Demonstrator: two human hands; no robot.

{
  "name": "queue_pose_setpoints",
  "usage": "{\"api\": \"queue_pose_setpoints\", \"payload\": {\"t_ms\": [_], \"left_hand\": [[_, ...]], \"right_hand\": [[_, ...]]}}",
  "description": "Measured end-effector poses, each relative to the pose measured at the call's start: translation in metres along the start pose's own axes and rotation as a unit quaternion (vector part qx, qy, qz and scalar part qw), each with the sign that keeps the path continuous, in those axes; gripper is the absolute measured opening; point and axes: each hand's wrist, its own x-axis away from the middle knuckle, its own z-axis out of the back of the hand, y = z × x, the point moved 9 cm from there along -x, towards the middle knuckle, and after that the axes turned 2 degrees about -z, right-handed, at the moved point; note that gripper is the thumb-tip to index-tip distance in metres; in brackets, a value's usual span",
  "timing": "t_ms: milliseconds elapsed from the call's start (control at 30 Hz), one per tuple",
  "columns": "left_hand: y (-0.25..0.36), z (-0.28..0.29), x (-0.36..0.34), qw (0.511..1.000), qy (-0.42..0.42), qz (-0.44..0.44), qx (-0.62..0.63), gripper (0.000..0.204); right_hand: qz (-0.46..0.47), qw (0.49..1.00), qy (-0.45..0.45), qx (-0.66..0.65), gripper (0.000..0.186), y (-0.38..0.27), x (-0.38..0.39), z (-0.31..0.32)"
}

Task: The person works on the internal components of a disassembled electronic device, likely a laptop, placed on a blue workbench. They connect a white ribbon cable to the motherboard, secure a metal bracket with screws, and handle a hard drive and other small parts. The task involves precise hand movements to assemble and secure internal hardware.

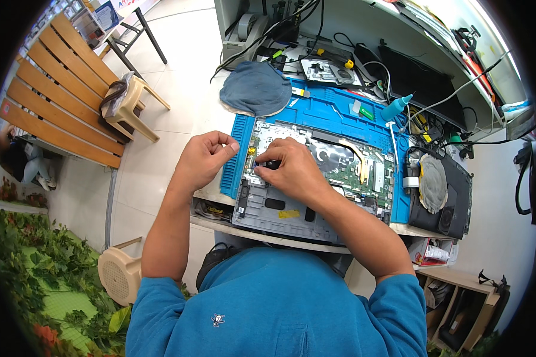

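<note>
A teal-blue, short-sleeved fabric shirt with a small chest emblem (274, 291) comes nearest, on the near side of an opened grey plastic laptop base with a bared green circuit board (280, 195), which lies on a broad, bright-blue moulded mat (315, 104). Beyond the laptop base's far left corner lies a round blue-grey cloth pad (255, 88); the right hand (293, 166) is over the base's left part, thumb and forefinger pinching, and the left hand (203, 159), beside its left edge, has thumb and fingertips drawn together, though whether on anything I cannot tell. Past the far right corner is a pointed light-blue bottle (396, 107), and smallest, above the base's left part, comes the rounded black piece (272, 165) pinched by the right hand.
</note>
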Motion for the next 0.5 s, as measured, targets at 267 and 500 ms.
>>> {"api": "queue_pose_setpoints", "payload": {"t_ms": [267, 500], "left_hand": [[-0.0063, -0.0060, 0.0042, 0.998, 0.020, -0.016, 0.049, 0.026], [-0.0053, -0.0045, 0.0095, 0.998, 0.019, -0.014, 0.061, 0.026]], "right_hand": [[0.012, 1.000, 0.002, 0.024, 0.026, 0.0009, -0.0005, -0.0035], [0.005, 1.000, -0.003, 0.015, 0.024, -0.0023, 0.0002, -0.0035]]}}
